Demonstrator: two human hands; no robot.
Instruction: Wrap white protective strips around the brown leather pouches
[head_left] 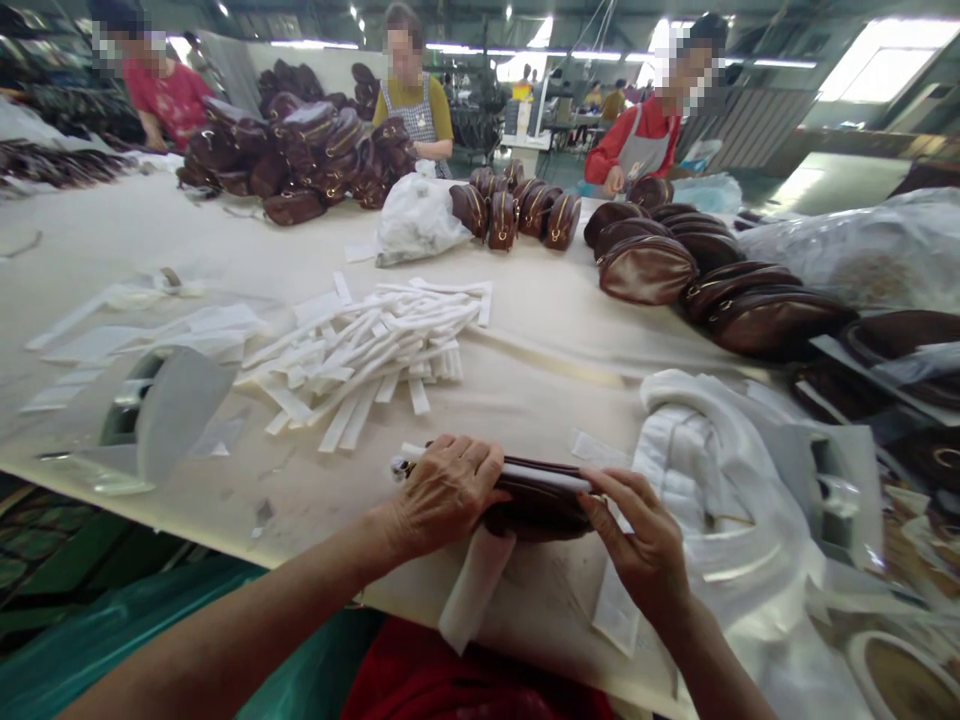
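Observation:
A dark brown leather bag (541,505) lies at the near edge of the table, its zipper side turned up. My left hand (451,488) is closed over its left end, the fingers curled across the top edge. At the right end, my right hand (634,530) pinches the bag's edge between thumb and fingers. Under the bag, a white strip (478,588) hangs toward the table edge. Beyond my left hand, a heap of white strips (375,350) covers the middle of the table.
Tape dispensers stand at left (139,400) and right (836,490). White wrapping material (720,500) is bunched beside my right arm. Finished-looking brown bags (649,268) line the right side; more bags (300,150) are piled at the far left. Several people work across the table.

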